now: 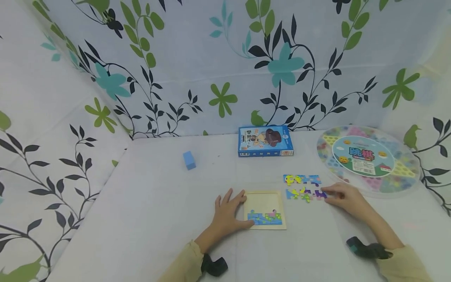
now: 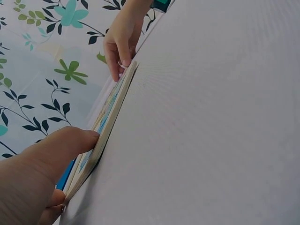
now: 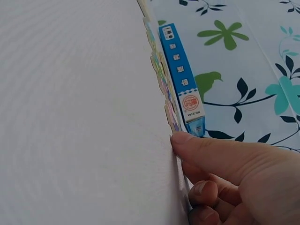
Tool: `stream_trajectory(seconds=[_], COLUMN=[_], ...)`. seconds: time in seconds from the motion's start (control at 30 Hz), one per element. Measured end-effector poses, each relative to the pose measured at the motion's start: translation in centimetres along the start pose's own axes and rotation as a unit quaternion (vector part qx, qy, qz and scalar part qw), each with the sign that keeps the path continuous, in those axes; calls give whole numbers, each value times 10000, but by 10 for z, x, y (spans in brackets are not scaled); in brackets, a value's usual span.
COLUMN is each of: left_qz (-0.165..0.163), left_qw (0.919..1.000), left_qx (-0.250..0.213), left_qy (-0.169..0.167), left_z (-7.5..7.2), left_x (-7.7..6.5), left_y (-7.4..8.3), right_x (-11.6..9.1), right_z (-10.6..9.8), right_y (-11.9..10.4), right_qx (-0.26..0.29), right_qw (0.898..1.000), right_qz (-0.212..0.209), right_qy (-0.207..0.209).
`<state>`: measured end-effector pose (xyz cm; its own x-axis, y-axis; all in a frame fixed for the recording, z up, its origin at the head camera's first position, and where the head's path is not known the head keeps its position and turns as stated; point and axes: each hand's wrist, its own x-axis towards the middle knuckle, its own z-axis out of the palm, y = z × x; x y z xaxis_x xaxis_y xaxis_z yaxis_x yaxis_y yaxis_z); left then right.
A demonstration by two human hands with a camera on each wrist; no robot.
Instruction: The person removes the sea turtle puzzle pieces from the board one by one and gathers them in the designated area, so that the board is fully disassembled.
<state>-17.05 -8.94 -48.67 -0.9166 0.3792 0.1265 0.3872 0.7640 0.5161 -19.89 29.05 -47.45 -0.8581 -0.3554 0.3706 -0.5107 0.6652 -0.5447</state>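
A white table (image 1: 141, 235) is backed by a white cloth (image 1: 183, 47) printed with green, teal and black plants. Nearest, pale yellow sleeves (image 1: 403, 264) and dark wrist devices (image 1: 215, 267) are worn on both arms. The left hand (image 1: 224, 217) is spread at the left side of a shallow wooden tray (image 1: 265, 202), its thumb pressed on the lower left corner. The tray's lower part is filled with blue and green puzzle pieces (image 1: 260, 220). Just beyond its right side, loose pieces (image 1: 301, 179) are laid in two rows. At the lower row's right end, a purple piece (image 1: 319, 193) is pinched between the right hand's (image 1: 347, 199) thumb and fingers. Farther back, a blue block (image 1: 189, 160) is seen at left, a blue box (image 1: 265, 141) at centre, and a round, colourful game pack (image 1: 363, 155) at right.
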Motion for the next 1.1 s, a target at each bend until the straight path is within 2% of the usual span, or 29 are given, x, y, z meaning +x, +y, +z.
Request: stream_trajectory(seconds=[0.13, 0.3, 0.4, 0.53, 0.67, 0.8, 0.87, 1.0, 1.1], left_qz=[-25, 54, 55, -12, -36, -35, -5, 92, 137], left_qw=[10000, 9999, 9999, 10000, 9999, 9999, 9999, 9999, 9999], left_qx=[-54, -121, -107, -85, -125, -129, -144, -44, 17], left_qy=[28, 21, -53, 31, 101, -2, -21, 19, 58], left_z=[1, 6, 7, 4, 0, 0, 0, 2, 3], left_x=[0, 0, -1, -1, -2, -2, -2, -1, 0], left_y=[0, 1, 1, 1, 1, 1, 1, -1, -4], right_x=[-1, 0, 4, 19, 37, 48, 51, 52, 50], right_z=[-1, -5, -2, 14, 33, 47, 53, 66, 71], right_y=[-2, -10, -27, -64, -98, -119, -126, -143, -156], right_qx=[108, 326, 494, 803, 1190, 1517, 1621, 1891, 2094], right_qw=[9997, 9990, 9974, 9952, 9921, 9875, 9854, 9770, 9716], right_qz=[176, 217, 158, 41, -209, -362, -484, -984, -1035], right_qy=[-108, 207, 491, 557, 328, 226, 180, -57, -381])
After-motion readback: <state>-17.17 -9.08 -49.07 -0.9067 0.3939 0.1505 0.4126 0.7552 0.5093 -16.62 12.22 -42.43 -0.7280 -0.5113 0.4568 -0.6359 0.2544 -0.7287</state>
